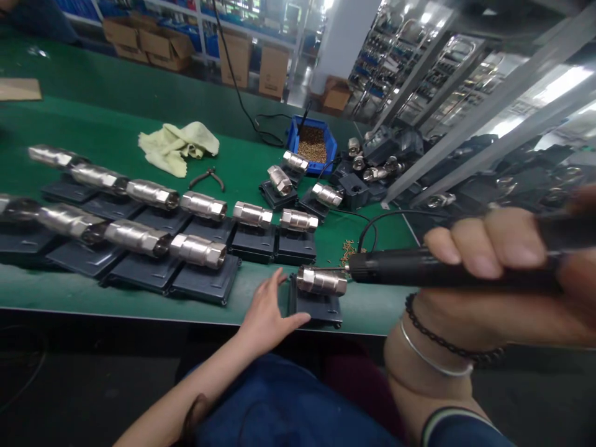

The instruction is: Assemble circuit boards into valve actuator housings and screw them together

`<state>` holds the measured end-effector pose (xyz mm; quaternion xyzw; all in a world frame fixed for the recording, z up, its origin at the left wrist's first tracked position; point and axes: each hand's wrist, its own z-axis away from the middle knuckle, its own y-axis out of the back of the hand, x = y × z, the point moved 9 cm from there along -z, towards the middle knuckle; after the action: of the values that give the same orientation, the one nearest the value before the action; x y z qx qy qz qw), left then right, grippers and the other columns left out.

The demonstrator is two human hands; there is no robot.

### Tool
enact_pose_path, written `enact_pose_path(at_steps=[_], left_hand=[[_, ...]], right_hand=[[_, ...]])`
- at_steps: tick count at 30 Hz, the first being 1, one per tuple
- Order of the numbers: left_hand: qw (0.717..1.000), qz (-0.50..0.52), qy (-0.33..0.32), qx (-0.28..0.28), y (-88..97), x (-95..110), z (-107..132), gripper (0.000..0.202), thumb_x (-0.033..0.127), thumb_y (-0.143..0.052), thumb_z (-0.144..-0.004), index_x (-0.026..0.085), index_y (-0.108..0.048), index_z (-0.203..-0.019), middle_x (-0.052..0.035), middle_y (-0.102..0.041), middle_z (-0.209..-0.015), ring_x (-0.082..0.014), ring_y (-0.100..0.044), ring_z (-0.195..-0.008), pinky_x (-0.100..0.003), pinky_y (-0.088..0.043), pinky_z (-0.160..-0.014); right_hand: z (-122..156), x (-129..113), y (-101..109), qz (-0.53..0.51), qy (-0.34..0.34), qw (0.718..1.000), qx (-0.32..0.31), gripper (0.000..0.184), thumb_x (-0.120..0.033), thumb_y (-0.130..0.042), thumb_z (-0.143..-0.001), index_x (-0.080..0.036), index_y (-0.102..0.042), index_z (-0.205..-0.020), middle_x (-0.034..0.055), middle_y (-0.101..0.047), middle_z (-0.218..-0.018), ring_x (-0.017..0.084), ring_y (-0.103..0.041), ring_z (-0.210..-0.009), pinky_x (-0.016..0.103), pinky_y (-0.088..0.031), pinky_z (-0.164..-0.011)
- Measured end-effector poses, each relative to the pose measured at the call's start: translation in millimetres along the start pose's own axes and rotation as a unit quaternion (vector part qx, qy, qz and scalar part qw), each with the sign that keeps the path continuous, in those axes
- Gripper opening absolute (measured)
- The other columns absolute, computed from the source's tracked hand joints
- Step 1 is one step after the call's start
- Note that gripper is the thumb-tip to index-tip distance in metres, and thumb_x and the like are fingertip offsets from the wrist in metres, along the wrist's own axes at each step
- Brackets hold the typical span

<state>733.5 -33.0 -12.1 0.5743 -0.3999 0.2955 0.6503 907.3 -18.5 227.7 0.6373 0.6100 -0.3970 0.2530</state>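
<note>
My right hand (484,254) is wrapped round a black electric screwdriver (400,268), held almost level with its tip pointing left. That tip reaches the right end of a shiny metal valve fitting (321,280) mounted on a dark grey plastic box (316,308); whether it touches a screw I cannot tell. My left hand (267,310) has its fingers spread at the left side of this box, the thumb near its front edge. A small heap of brass screws (351,251) lies on the green bench just behind the screwdriver tip.
Rows of similar boxes with metal fittings (198,248) stand to the left. Behind them lie a yellow cloth (179,146) and pliers (208,178). A blue bin (332,146) holds many brass screws. More units (372,174) are piled at the right beside grey metal posts (470,118).
</note>
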Motion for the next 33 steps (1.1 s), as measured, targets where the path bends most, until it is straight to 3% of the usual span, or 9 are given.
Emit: enact_pose_path(at_steps=[2, 5, 10, 20, 26, 33], left_hand=[[0.999, 0.005, -0.007, -0.047, -14.5, 1.8, -5.0, 0.104, 0.040, -0.080, -0.062, 0.011, -0.024, -0.144, -0.0211, -0.051, -0.133, -0.0371, -0.042, -0.129, -0.058, -0.034, -0.106], [0.998, 0.005, -0.021, -0.055, -22.9, 5.6, -9.8, 0.114, 0.044, -0.081, -0.058, 0.009, -0.017, -0.146, -0.0235, -0.051, -0.131, -0.0384, -0.043, -0.127, -0.059, -0.032, -0.107], [0.998, 0.003, -0.056, -0.030, -23.4, 7.2, -8.9, 0.117, 0.049, -0.079, -0.060, 0.010, -0.012, -0.147, -0.0244, -0.051, -0.130, -0.0401, -0.045, -0.125, -0.062, -0.036, -0.103], [0.998, -0.003, -0.047, -0.032, -23.9, 9.0, -9.0, 0.116, 0.049, -0.080, -0.057, 0.006, -0.017, -0.145, -0.0257, -0.052, -0.130, -0.0392, -0.046, -0.125, -0.061, -0.033, -0.106], [0.999, 0.019, -0.043, -0.026, -23.1, 7.9, -9.1, 0.117, 0.044, -0.081, -0.057, 0.007, -0.016, -0.146, -0.0239, -0.054, -0.128, -0.0386, -0.047, -0.124, -0.060, -0.034, -0.105], [0.998, 0.041, -0.047, -0.015, -21.8, 6.0, -9.1, 0.114, 0.041, -0.080, -0.058, 0.009, -0.016, -0.147, -0.0230, -0.052, -0.129, -0.0376, -0.046, -0.124, -0.059, -0.037, -0.103]], right_hand=[[-13.6, 18.9, -21.3, -0.069, -0.007, 0.998, -0.004, 0.023, -0.025, -0.073, -0.061, -0.029, -0.067, -0.082, -0.0084, -0.043, -0.049, 0.008, -0.036, -0.037, 0.027, -0.032, -0.040], [-20.7, 62.4, -46.4, -0.072, -0.061, 0.994, -0.048, 0.025, -0.021, -0.065, -0.063, -0.024, -0.063, -0.088, -0.0074, -0.050, -0.051, 0.009, -0.046, -0.042, 0.025, -0.039, -0.045], [-15.0, 113.0, -55.2, -0.048, -0.140, 0.985, -0.088, 0.028, -0.022, -0.065, -0.064, -0.023, -0.060, -0.091, -0.0078, -0.050, -0.053, 0.010, -0.050, -0.043, 0.025, -0.042, -0.047], [-12.9, 129.4, -58.8, -0.046, -0.176, 0.980, -0.081, 0.030, -0.020, -0.066, -0.059, -0.022, -0.062, -0.088, -0.0083, -0.053, -0.049, 0.009, -0.049, -0.040, 0.024, -0.043, -0.044], [-15.4, 143.4, -69.2, -0.072, -0.198, 0.971, -0.112, 0.016, -0.020, -0.066, -0.057, -0.020, -0.057, -0.071, -0.0080, -0.051, -0.045, 0.009, -0.046, -0.037, 0.023, -0.041, -0.041], [-14.9, 145.2, -77.4, -0.111, -0.211, 0.959, -0.152, 0.031, -0.022, -0.065, -0.058, -0.018, -0.062, -0.088, -0.0092, -0.051, -0.045, 0.008, -0.043, -0.036, 0.023, -0.039, -0.041]])
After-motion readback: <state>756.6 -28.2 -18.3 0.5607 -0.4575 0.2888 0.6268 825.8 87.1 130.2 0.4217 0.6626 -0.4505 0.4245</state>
